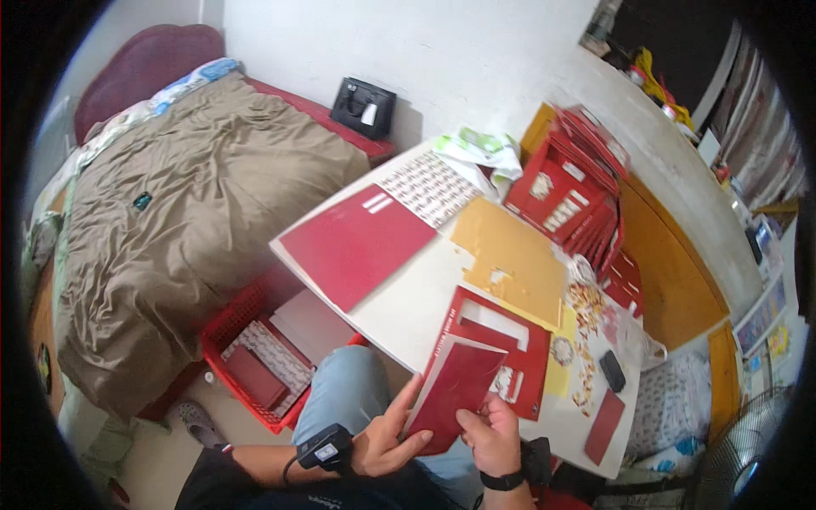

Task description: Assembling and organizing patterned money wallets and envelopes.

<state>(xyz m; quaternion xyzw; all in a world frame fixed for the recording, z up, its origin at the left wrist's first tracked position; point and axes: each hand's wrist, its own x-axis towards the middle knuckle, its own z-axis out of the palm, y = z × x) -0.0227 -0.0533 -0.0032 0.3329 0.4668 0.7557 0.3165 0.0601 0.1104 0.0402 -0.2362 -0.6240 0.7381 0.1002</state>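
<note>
Just above my lap, a dark red cardboard piece [463, 382] is held tilted, with a pale strip along its left edge. My left hand [387, 438] grips its left side, fingers behind and thumb in front. At its lower right edge, my right hand [493, 432] pinches it between thumb and curled fingers. Partly behind it on the table lies a red printed card sheet [531, 348] with cut-out windows. Farther left rests a large plain red sheet [357, 246], beside a white sheet with a repeated pattern [431, 189].
A stack of red printed cardboard [569, 183] stands at the far right of the white table [408, 319]. Yellow-brown sheets [510, 251], small scattered pieces [585, 310] and a black phone-like object [612, 371] lie nearby. A red basket [225, 327] sits left of my knee, near the bed [204, 187].
</note>
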